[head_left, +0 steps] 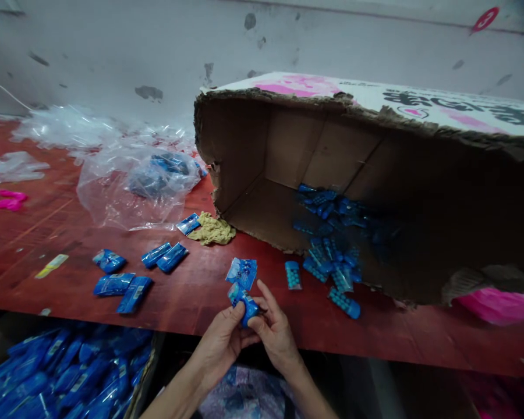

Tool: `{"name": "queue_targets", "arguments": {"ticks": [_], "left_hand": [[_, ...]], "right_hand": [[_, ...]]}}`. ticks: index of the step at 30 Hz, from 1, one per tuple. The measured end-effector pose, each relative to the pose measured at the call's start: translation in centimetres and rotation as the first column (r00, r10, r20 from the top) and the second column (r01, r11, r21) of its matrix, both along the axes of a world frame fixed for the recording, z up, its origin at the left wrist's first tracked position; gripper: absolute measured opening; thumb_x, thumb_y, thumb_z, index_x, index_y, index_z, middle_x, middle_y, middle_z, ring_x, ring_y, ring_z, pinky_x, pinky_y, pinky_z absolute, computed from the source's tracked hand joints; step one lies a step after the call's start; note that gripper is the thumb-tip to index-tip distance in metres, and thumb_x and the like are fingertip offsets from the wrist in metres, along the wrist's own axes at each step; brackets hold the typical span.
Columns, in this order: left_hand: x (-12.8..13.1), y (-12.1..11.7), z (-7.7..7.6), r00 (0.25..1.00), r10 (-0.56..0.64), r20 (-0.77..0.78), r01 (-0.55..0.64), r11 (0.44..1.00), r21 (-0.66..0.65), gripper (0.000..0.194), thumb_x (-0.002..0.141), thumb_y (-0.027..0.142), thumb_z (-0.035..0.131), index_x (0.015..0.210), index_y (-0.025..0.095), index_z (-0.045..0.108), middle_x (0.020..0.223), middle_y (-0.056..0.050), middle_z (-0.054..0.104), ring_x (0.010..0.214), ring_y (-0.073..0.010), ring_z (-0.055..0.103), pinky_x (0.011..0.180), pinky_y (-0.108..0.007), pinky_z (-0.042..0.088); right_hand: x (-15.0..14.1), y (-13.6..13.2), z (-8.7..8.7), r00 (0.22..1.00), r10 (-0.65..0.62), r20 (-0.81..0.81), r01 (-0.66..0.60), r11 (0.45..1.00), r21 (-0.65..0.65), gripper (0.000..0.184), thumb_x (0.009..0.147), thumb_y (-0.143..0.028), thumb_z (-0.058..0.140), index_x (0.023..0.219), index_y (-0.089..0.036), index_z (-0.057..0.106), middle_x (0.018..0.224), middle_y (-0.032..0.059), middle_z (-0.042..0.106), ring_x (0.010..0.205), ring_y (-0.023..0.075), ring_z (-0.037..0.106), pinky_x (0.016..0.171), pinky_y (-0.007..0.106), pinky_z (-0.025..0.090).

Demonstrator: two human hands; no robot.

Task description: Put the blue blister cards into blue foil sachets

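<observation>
Clearly, left fingers (pixel 234 315) and right fingers (pixel 262 328) pinch a blue packet (pixel 249 306); a red wall marker (pixel 485 20) reads "3".

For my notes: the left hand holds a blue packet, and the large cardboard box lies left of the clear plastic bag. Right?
Not quite: the head view shows the large cardboard box right of the clear plastic bag. The left hand does hold a blue packet.

From close above the near edge of the long, flat red table (pixel 187 297), the head camera faces forward and downward.
</observation>
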State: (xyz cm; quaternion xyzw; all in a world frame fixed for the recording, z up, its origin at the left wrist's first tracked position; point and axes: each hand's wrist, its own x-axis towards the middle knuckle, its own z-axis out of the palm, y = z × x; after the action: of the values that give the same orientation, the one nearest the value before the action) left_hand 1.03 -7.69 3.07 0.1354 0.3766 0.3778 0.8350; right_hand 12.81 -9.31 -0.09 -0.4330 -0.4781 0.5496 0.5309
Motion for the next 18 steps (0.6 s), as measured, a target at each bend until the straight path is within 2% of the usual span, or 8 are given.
{"name": "queue_targets", "arguments": {"ticks": [2,4,6,8,11,13,14,18], "left_hand": [[-0.8,0.8,0.3,0.990,0.128,-0.061,-0.128,0.992,-0.002,0.016,0.077,0.027,0.057,0.081,0.014,0.066,0.071,-0.005,0.069,0.067,-0.0157,0.065,0.064,-0.028,0.053],[-2.7,2.2,0.7,0.940,0.316,-0.125,-0.317,0.948,0.013,0.018,0.080,0.027,0.052,0.074,0.014,0.063,0.068,-0.004,0.068,0.068,-0.0166,0.066,0.064,-0.028,0.054],[-5.3,3.8,1.1,0.853,0.494,-0.170,-0.497,0.867,0.026,0.029,0.085,0.032,0.042,0.075,0.014,0.062,0.071,-0.006,0.068,0.075,-0.0197,0.066,0.065,-0.031,0.055],[-8.0,5.2,1.3,0.763,0.620,-0.181,-0.624,0.780,0.045,0.043,0.086,0.043,0.032,0.083,0.011,0.061,0.083,-0.012,0.068,0.083,-0.0221,0.066,0.064,-0.031,0.056],[-10.1,5.8,0.9,0.745,0.608,-0.275,-0.636,0.772,-0.014,0.044,0.088,0.038,0.027,0.089,0.007,0.058,0.085,-0.016,0.066,0.079,-0.0213,0.066,0.060,-0.029,0.056],[-9.7,5.3,0.3,0.771,0.543,-0.331,-0.594,0.802,-0.066,0.034,0.088,0.029,0.030,0.086,0.008,0.057,0.077,-0.013,0.066,0.072,-0.0202,0.067,0.057,-0.029,0.056],[-9.0,4.9,-0.1,0.792,0.508,-0.339,-0.561,0.824,-0.079,0.029,0.087,0.024,0.033,0.084,0.009,0.057,0.071,-0.010,0.065,0.069,-0.0200,0.067,0.057,-0.029,0.056],[-5.2,3.4,-0.9,0.899,0.302,-0.319,-0.340,0.938,-0.070,0.012,0.081,0.016,0.046,0.085,0.011,0.056,0.060,-0.006,0.064,0.058,-0.0178,0.066,0.052,-0.026,0.053]], "right_hand": [[0.0,0.6,0.2,0.988,0.017,0.155,-0.023,0.999,0.038,0.054,0.078,-0.026,0.060,0.128,-0.030,0.040,0.110,0.0022,0.058,0.095,0.0174,0.057,0.084,0.030,0.045],[0.3,1.6,0.6,0.932,0.005,0.362,-0.038,0.996,0.085,0.043,0.078,-0.021,0.059,0.119,-0.028,0.050,0.111,0.0028,0.057,0.098,0.0180,0.055,0.087,0.031,0.043],[0.7,2.9,1.0,0.832,-0.049,0.552,-0.034,0.990,0.139,0.034,0.079,-0.017,0.056,0.112,-0.025,0.055,0.107,0.0037,0.057,0.098,0.0183,0.054,0.087,0.030,0.042],[0.9,4.4,1.3,0.687,-0.108,0.718,-0.024,0.985,0.170,0.030,0.080,-0.016,0.054,0.109,-0.023,0.056,0.104,0.0047,0.057,0.097,0.0191,0.053,0.085,0.031,0.042],[0.6,6.2,1.4,0.368,-0.122,0.922,-0.016,0.990,0.137,0.021,0.080,-0.020,0.056,0.101,-0.022,0.058,0.100,0.0057,0.058,0.094,0.0213,0.053,0.079,0.031,0.042],[0.1,6.9,1.3,0.217,-0.106,0.970,0.000,0.994,0.108,0.013,0.081,-0.020,0.055,0.093,-0.021,0.059,0.096,0.0067,0.059,0.091,0.0228,0.053,0.075,0.033,0.041],[-0.2,7.2,1.2,0.181,-0.101,0.978,0.008,0.995,0.101,0.011,0.081,-0.019,0.053,0.089,-0.020,0.059,0.095,0.0074,0.060,0.089,0.0232,0.053,0.074,0.033,0.040],[-0.9,7.5,0.8,0.143,-0.107,0.984,0.023,0.994,0.104,0.017,0.085,-0.012,0.043,0.084,-0.019,0.059,0.090,0.0087,0.061,0.085,0.0223,0.053,0.071,0.032,0.038]]}}
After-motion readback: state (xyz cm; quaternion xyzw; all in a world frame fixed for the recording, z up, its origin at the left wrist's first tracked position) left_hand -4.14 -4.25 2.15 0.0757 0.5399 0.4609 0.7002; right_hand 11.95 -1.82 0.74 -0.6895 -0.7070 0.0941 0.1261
